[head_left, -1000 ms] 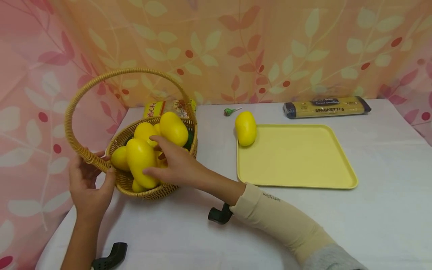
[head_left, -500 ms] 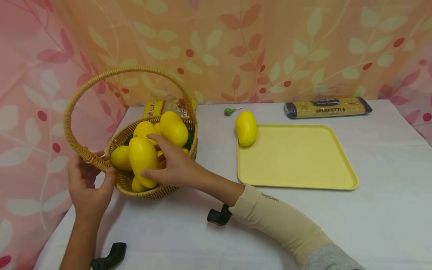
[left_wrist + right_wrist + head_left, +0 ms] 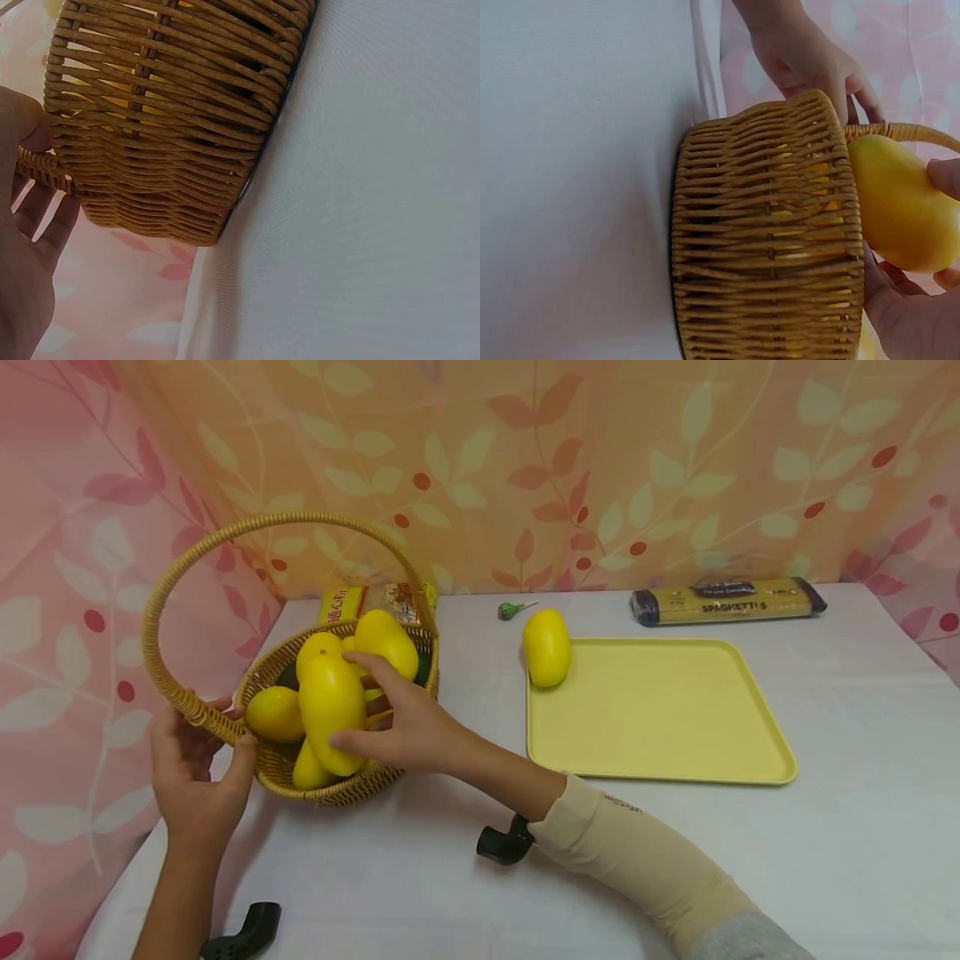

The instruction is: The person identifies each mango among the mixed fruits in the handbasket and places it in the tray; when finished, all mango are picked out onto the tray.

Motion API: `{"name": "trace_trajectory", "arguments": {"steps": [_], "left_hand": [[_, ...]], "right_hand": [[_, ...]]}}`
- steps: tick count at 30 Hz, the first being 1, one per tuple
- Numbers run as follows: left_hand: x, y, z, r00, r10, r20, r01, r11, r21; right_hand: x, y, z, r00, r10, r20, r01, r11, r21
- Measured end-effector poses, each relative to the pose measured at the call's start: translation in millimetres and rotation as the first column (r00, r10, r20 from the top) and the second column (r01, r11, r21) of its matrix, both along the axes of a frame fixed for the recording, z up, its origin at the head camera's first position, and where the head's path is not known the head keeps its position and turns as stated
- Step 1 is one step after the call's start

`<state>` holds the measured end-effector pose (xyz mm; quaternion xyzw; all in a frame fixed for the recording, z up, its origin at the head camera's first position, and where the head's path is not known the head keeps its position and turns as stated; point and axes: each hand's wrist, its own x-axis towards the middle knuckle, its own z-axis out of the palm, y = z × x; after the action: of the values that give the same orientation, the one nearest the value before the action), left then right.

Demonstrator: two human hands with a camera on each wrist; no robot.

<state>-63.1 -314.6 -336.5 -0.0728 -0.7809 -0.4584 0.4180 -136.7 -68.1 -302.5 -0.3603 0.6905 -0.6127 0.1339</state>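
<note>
My right hand (image 3: 412,722) holds a yellow mango (image 3: 332,714) between thumb and fingers, over the near side of a wicker basket (image 3: 352,789). In the right wrist view the held mango (image 3: 904,202) stands out past the basket's rim. Several more mangoes, one of them a mango (image 3: 276,714) at the left, lie heaped inside the basket. On the left side, my left hand (image 3: 202,772) grips the basket where its arched handle (image 3: 153,635) meets the rim. Seen from the left wrist, the fingers of my left hand (image 3: 30,195) lie around the handle's base.
A yellow tray (image 3: 660,710) lies right of the basket, with one mango (image 3: 547,648) at its far left corner. Behind it is a spaghetti pack (image 3: 727,601). A green lollipop (image 3: 512,609) lies at the back, and a printed food packet (image 3: 343,603) sits behind the basket.
My right hand has moved a little to the right with the mango, which has turned more upright and uncovers more of the mango below. The left hand has stayed on the basket.
</note>
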Motion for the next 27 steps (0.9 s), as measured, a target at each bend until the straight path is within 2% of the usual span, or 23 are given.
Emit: {"name": "trace_trajectory", "arguments": {"steps": [8, 14, 24, 27], "left_hand": [[4.5, 7.0, 7.7, 1.0, -0.015, -0.013, 0.015, 1.0, -0.001], [5.1, 6.7, 9.1, 1.0, -0.013, -0.008, 0.013, 1.0, -0.001], [1.4, 0.1, 0.8, 1.0, -0.017, -0.013, 0.017, 1.0, -0.003], [1.5, 1.4, 1.4, 1.0, -0.017, -0.013, 0.017, 1.0, -0.005]], "right_hand": [[-2.1, 22, 3.7, 0.999, -0.011, 0.045, 0.014, 0.998, -0.068], [-8.2, 42, 5.9, 0.998, -0.053, 0.032, 0.056, 0.994, -0.09], [-16.7, 73, 7.7, 0.986, -0.156, 0.061, 0.16, 0.984, -0.072], [-20.2, 83, 7.6, 0.981, -0.186, 0.058, 0.19, 0.979, -0.074]]}}
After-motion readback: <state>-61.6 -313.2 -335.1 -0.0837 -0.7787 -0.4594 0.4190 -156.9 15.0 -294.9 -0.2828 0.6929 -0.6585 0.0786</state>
